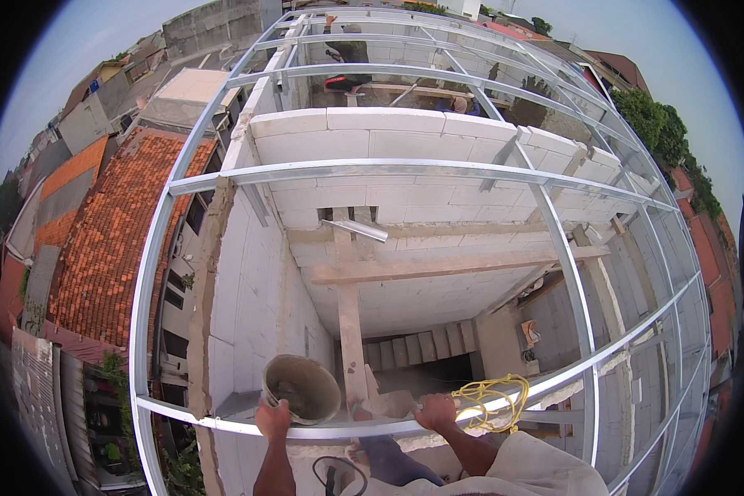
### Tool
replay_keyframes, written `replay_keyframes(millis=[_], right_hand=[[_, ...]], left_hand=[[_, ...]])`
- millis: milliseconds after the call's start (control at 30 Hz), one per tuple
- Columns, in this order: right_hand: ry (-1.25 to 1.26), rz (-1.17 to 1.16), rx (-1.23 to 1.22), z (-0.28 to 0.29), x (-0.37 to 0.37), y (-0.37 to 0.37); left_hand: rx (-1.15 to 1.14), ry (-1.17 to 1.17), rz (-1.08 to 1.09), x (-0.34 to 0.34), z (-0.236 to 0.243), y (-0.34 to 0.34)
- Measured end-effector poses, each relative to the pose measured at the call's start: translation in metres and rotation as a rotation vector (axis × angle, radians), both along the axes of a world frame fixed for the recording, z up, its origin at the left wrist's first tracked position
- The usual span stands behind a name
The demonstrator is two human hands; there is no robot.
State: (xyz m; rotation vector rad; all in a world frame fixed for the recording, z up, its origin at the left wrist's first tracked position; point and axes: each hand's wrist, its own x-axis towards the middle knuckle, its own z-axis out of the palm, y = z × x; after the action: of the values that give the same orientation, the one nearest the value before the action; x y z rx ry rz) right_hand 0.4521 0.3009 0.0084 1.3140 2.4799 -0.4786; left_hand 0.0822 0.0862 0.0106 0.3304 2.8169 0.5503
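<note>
My left hand (273,418) is closed on the near rim of a grey bucket (329,387), which tilts a little and has grey mortar low inside. To its right, my right hand (436,412) grips a trowel whose flat grey blade (388,404) points left toward the bucket. Both hands are at the near silver metal beam (322,431), which runs across in front of me. A coil of yellow rope (498,400) hangs on that beam just right of my right hand.
Silver roof framing (364,170) spans the white block walls (388,142). Wooden planks (455,265) cross the deep opening, with stairs (422,347) far below. A loose metal channel piece (360,229) lies by the wall. Another person (349,54) works beyond it. Tiled roofs (112,240) lie left.
</note>
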Motion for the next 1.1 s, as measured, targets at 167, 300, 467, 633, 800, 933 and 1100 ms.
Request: replay_keyframes(millis=[167,300,467,633,800,933,1100], right_hand=[[0.027,-0.027,-0.005,0.002,0.002,0.000],[0.026,-0.036,-0.022,0.004,0.000,-0.001],[0.045,-0.035,0.003,0.001,0.002,-0.001],[0.037,-0.025,0.012,0.006,0.001,-0.002],[0.030,-0.016,0.016,-0.006,0.006,-0.003],[0.030,-0.015,0.010,-0.008,0.005,-0.002],[-0.033,-0.032,-0.066,0.008,-0.001,0.000]], left_hand=[[-0.024,0.015,0.015,0.002,0.000,0.004],[-0.007,0.003,0.004,0.000,0.002,0.003],[-0.004,-0.005,0.016,0.001,0.008,0.006],[-0.003,0.001,0.022,0.001,0.009,0.006],[0.034,0.000,0.030,0.003,0.007,0.007],[0.006,-0.007,0.035,0.000,0.004,0.005],[0.000,-0.006,0.038,0.000,0.006,0.005]])
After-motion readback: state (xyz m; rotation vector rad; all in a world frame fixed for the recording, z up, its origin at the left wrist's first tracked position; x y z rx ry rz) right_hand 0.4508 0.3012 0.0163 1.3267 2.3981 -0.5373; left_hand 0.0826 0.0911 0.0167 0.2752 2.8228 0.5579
